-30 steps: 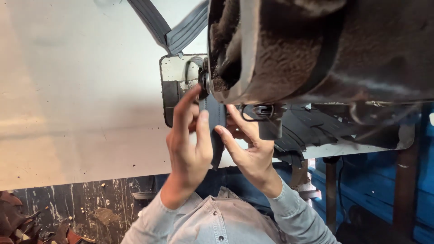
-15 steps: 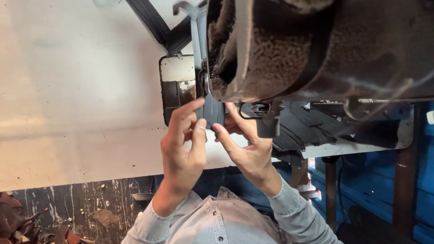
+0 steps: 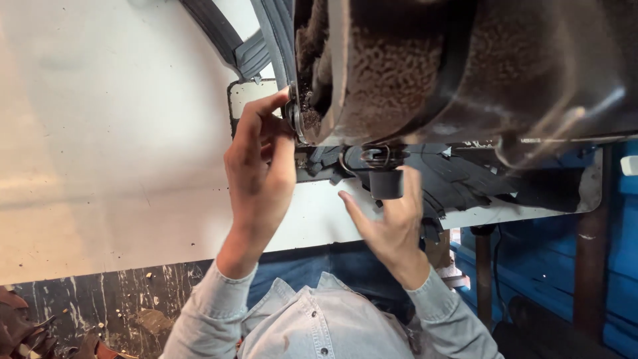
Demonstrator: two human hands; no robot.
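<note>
Webbing strap [image 3: 276,40], grey and ribbed, is running down from the upper edge of the view to the sewing machine [image 3: 425,73], where it is passing in under the machine's dust-caked head; a second band of the same grey webbing [image 3: 222,36] is lying just left of it on the white table [image 3: 100,153].

Nearest the camera, two pale denim sleeves [image 3: 219,312] are rising from the bottom of the view toward the machine. Left hand [image 3: 259,169] is reaching up with its wrist bent, the fingers held together and curled, the fingertips [image 3: 282,93] pressing against the strap right at the left edge of the machine head. Whether they are pinching the webbing or only pushing on it, I cannot tell. Right hand [image 3: 392,223] is resting just below the machine, palm open and fingers spread apart, gripping nothing; its upper fingers are lying behind a small dark cylindrical part [image 3: 385,183] that is hanging from the machine's underside.

Beyond the hands, cut scraps of grey webbing [image 3: 458,179] are lying loose on the table beneath the machine. Farther right of the machine, a blue surface [image 3: 625,233] is showing past the table's edge.
</note>
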